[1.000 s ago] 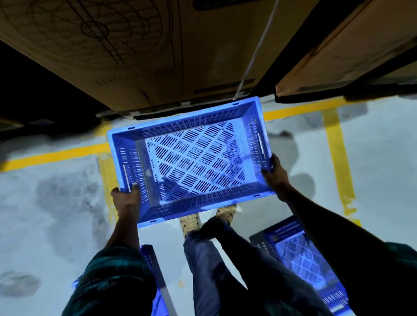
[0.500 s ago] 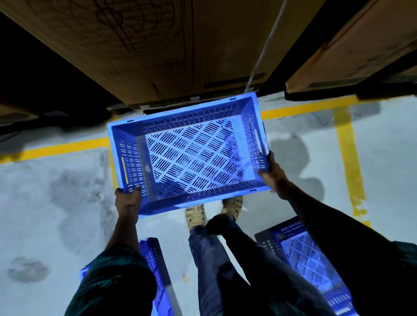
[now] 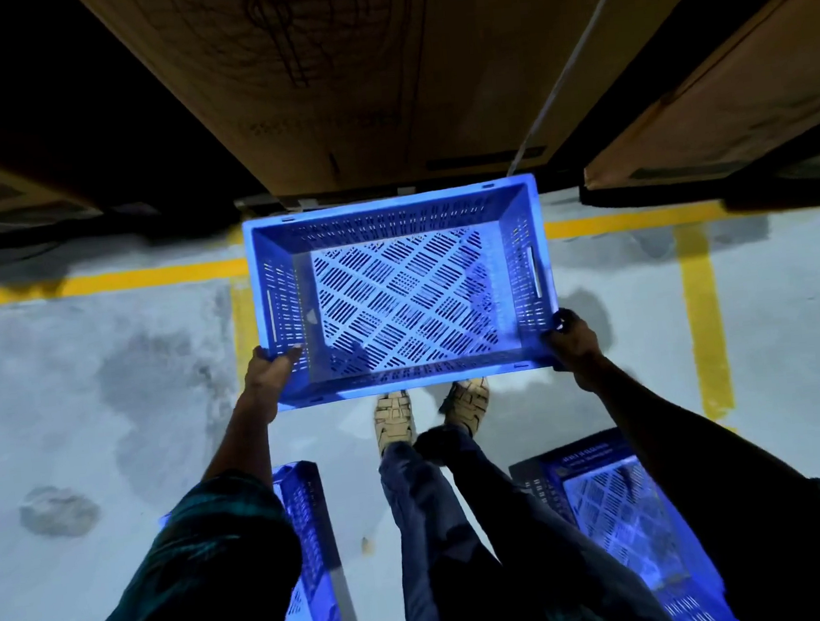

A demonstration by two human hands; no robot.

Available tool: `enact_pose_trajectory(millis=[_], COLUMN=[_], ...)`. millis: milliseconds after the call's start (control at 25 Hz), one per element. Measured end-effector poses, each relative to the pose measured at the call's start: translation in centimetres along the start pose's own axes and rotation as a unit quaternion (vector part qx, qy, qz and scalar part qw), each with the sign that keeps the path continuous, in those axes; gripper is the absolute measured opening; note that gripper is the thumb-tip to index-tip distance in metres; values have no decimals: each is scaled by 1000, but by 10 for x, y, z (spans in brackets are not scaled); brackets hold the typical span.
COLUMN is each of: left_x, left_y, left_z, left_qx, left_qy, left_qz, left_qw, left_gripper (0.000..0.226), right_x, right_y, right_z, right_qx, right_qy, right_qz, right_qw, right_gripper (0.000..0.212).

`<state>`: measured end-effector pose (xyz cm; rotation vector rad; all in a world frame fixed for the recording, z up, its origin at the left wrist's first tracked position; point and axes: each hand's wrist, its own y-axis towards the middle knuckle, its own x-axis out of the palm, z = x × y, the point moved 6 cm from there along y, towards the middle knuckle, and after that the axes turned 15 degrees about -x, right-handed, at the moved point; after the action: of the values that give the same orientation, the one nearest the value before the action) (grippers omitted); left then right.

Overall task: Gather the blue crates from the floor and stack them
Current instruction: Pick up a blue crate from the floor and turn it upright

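Two more blue slatted plastic crates sit on the grey floor point(image 3: 80, 392) beside the legs, one left point(image 3: 307, 560), one right point(image 3: 634, 529). Both arms reach forward. The left hand point(image 3: 271, 371) and right hand point(image 3: 571, 340) curl their fingers round the near corners of an empty blue perforated plastic crate point(image 3: 401, 291), held level above the sandalled feet point(image 3: 393, 414). Since a second ago it has shifted slightly toward the brown cardboard boxes point(image 3: 349, 65).

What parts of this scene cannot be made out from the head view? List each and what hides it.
- Left floor crate: mostly behind the left sleeve.
- Right floor crate: partly behind the right arm, cut off by the bottom edge.
- Box print: too dim to read.
- Held crate underside: faces away.
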<state>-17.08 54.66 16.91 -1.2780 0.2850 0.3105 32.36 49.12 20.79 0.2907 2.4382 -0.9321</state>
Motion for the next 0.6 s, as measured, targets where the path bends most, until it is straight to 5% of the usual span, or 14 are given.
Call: enact_pose_trajectory(millis=[80, 200, 440, 600], left_x=[-3, 2, 9, 4], left_y=[13, 2, -26, -22], left_z=[-2, 0, 3, 0], left_qx=[3, 23, 68, 58], left_qy=[1, 39, 102, 152], left_qz=[-8, 31, 97, 107], left_qw=[1000, 999, 988, 981], left_gripper=[37, 47, 45, 82], right_x=[8, 13, 29, 43], right_y=[-2, 0, 3, -6], right_z=[-3, 2, 11, 15], right_qx=[-27, -48, -21, -26], right_qy=[-9, -13, -41, -132], right_qz=[-28, -38, -45, -14], right_qw=[999, 998, 998, 991], right_gripper=[19, 58, 96, 87])
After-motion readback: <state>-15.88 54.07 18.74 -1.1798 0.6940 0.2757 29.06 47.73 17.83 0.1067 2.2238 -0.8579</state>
